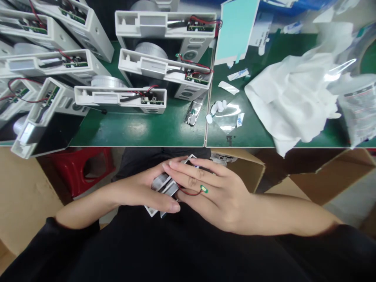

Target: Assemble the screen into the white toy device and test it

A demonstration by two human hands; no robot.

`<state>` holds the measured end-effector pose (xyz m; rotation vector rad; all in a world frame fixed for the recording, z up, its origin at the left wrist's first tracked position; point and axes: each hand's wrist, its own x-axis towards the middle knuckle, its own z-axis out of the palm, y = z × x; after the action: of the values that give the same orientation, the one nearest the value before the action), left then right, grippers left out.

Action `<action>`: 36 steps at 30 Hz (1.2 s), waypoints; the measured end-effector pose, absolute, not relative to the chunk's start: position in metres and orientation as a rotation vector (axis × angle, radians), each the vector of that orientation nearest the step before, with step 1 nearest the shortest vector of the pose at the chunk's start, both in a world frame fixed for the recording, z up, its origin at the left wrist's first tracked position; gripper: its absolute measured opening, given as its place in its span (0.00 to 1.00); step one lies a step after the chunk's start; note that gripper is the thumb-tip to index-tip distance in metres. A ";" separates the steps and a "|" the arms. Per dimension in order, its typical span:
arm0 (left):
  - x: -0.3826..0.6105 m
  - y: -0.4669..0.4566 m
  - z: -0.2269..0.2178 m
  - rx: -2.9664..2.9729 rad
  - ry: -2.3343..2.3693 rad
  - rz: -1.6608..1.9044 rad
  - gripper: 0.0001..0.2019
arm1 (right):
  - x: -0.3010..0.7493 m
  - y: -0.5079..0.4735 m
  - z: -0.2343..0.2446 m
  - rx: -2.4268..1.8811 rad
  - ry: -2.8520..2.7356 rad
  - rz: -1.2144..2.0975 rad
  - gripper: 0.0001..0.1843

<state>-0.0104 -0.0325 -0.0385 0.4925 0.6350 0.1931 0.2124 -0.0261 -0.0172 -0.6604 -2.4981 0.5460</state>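
Below the table edge, my left hand and my right hand close around a white plastic housing, which is mostly hidden by my fingers. A thin red and black wire runs from the housing across my right hand's fingers. At its end a tiny green circuit board rests on the back of my right hand. A metal strip shows on the housing between my hands.
On the green-topped table, several white housings with wired boards lie at the left and centre. A crumpled white cloth, plastic film, a teal sheet and small white pieces lie at the right. Cardboard boxes and a red stool are below the table edge.
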 end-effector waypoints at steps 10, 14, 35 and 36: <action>-0.012 -0.053 -0.048 0.378 0.731 0.181 0.43 | 0.215 -0.037 -0.024 -0.680 -2.501 0.718 0.12; -0.012 -0.051 -0.045 0.327 0.698 0.240 0.37 | 0.214 -0.032 -0.018 -0.670 -2.580 0.695 0.12; -0.018 -0.062 -0.073 -0.001 0.774 0.385 0.36 | 0.235 -0.033 -0.022 -0.546 -2.294 0.764 0.09; -0.018 -0.062 -0.074 -0.001 0.765 0.390 0.36 | 0.238 -0.033 -0.022 -0.566 -2.289 0.755 0.09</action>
<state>-0.0178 -0.0616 -0.0742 -0.0009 0.7646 0.3897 0.2377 -0.0326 -0.0222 -0.5665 -2.2886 0.7551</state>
